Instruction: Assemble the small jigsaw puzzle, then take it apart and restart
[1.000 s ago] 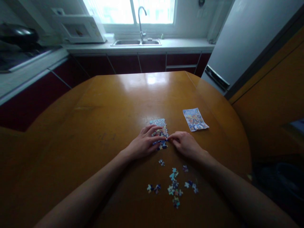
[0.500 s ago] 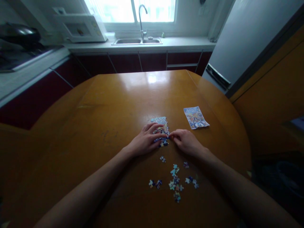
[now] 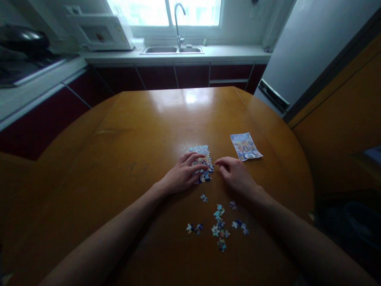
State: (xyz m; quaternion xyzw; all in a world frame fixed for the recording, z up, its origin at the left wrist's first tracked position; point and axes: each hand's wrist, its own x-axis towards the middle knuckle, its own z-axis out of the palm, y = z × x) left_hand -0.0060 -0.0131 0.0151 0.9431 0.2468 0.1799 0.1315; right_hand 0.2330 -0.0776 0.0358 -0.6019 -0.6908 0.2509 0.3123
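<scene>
A partly joined jigsaw puzzle (image 3: 205, 150) lies flat on the wooden table, its right edge uneven with tabs. My left hand (image 3: 187, 171) rests over its left and middle part, fingers spread and covering some of the picture. Just right of the puzzle's edge is my right hand (image 3: 233, 171); its index finger and thumb are slightly apart, the other fingers curled, and no piece shows between them. Nearer to me a single puzzle piece (image 3: 204, 198) lies below the puzzle. Several loose pieces (image 3: 220, 224) are scattered and partly heaped between my forearms.
A creased picture sheet (image 3: 245, 146) lies on the table (image 3: 166, 123) to the right of the puzzle. Beyond the table are a counter with a sink (image 3: 160, 50), a faucet and a microwave (image 3: 99, 33). A fridge (image 3: 294, 51) stands at the right.
My right hand has drawn back slightly to the right, off the puzzle's edge. A blue piece that was at its fingertips now appears to sit in the puzzle. My left hand has stayed put.
</scene>
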